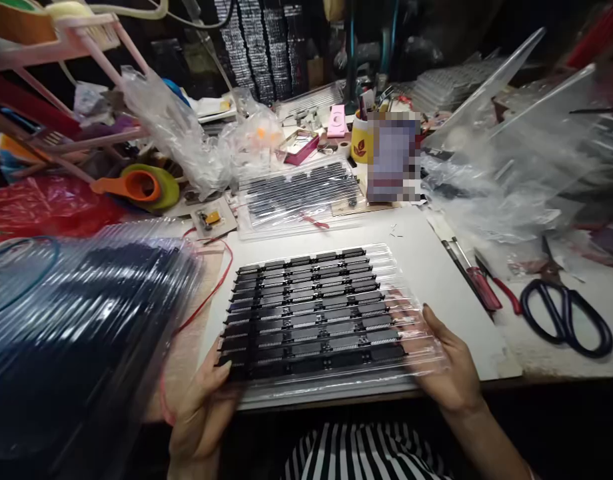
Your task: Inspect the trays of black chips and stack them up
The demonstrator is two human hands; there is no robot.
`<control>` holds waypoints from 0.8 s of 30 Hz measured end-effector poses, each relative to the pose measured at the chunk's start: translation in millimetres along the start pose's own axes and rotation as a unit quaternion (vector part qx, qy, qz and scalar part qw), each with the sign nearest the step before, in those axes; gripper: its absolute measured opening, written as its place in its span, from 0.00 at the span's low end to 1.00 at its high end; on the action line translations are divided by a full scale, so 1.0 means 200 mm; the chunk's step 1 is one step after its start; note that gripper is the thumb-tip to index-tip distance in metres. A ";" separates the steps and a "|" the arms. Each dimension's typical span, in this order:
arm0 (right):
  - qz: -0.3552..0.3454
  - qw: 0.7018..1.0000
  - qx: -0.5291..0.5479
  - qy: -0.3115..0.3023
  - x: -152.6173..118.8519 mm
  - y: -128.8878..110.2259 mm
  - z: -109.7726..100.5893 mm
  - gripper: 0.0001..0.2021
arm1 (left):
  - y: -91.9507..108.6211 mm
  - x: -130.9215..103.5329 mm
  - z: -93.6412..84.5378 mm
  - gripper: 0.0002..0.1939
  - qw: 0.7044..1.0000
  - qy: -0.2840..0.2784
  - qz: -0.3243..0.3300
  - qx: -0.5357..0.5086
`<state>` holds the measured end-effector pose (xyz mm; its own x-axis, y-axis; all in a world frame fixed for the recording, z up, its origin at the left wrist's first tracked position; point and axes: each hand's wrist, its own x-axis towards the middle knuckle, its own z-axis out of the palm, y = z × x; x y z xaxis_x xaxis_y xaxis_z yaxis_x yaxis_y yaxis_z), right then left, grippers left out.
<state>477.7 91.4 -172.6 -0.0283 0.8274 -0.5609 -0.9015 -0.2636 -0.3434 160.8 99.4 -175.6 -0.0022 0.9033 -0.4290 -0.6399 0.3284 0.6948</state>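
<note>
A clear plastic tray (414, 320) with rows of black toothed parts is held level over the white board (456, 313), near the table's front edge. My left hand (206, 400) grips its front left corner, thumb on the edge. At the tray's right edge is my right hand (449, 360), its thumb beside the rim and its fingers under the see-through plastic. The black parts sit toward the left of the tray, and its right strip shows bare plastic.
Stacked trays (101, 313) fill the left side, blurred. Behind lies another tray of dark strips (301, 193). Dark-handled scissors (566, 320), a red-handled screwdriver (481, 287) and plastic bags (491, 193) are on the right. A yellow mug (361, 140) stands at the back.
</note>
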 end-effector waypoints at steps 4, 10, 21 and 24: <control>0.005 1.000 0.012 -0.006 0.01 0.00 -0.01 0.18 | 0.00 0.02 0.00 0.30 1.000 0.008 0.010 0.001; -0.002 1.000 0.003 -0.018 0.00 0.00 -0.02 0.19 | -0.01 0.01 0.02 0.30 0.999 0.021 0.025 -0.013; -0.017 0.998 -0.060 -0.026 0.00 0.00 -0.01 0.21 | -0.01 0.00 -0.01 0.27 1.000 0.016 0.018 -0.009; -0.017 0.999 -0.048 -0.016 -0.01 0.01 0.00 0.21 | -0.01 0.00 -0.01 0.29 1.000 0.008 0.020 -0.022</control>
<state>477.1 88.7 -171.9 -0.0141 0.8521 -0.5233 -0.8568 -0.2801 -0.4329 161.2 99.0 -177.6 -0.0404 0.9110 -0.4103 -0.6729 0.2788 0.6852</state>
